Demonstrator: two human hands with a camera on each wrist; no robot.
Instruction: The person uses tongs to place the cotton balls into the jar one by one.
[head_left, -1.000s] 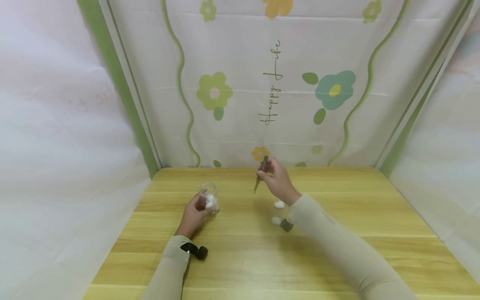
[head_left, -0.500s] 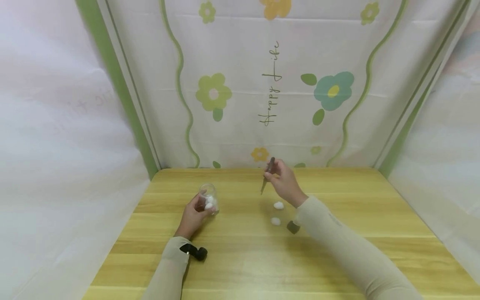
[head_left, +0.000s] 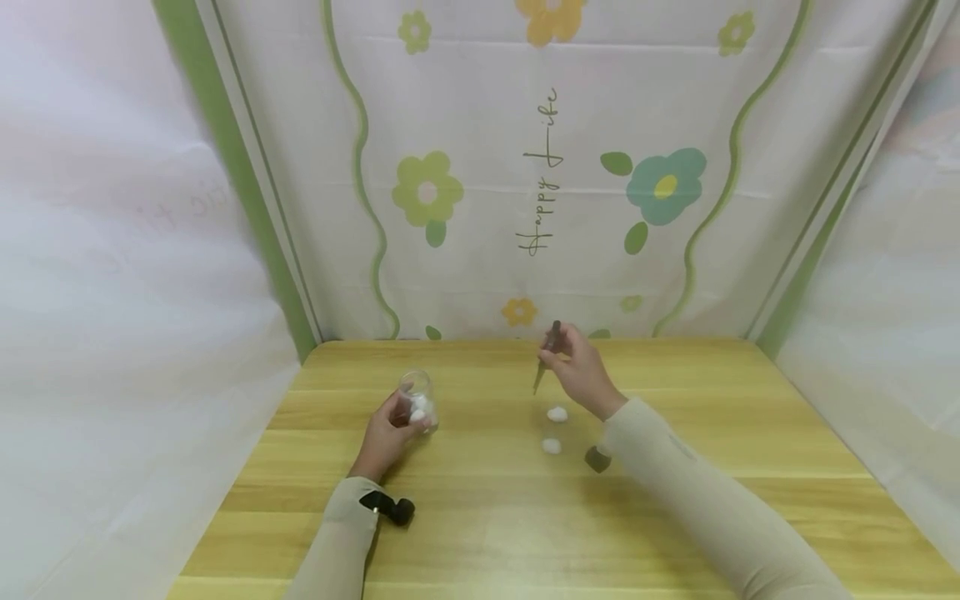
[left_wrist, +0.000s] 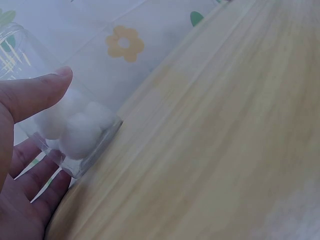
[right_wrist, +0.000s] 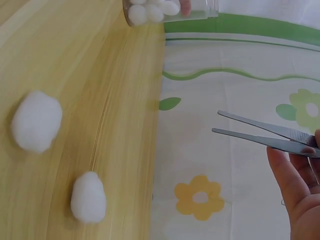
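Note:
My left hand grips a clear glass jar standing on the table, thumb on one side and fingers on the other. Several white cotton balls lie in its lower part. In the head view, to the right of the jar, my right hand pinches metal tweezers above the table. Their tips are apart with nothing between them, pointing downward in the head view. Two loose cotton balls, a farther one and a nearer one, lie on the table below the tweezers.
The wooden table ends at a white curtain with printed flowers behind it. More white curtain hangs on both sides. Black wrist cameras stick out from the sleeves.
My right hand has moved right with the tweezers, away from the jar and toward the two loose cotton balls. The left hand and the jar stay in place.

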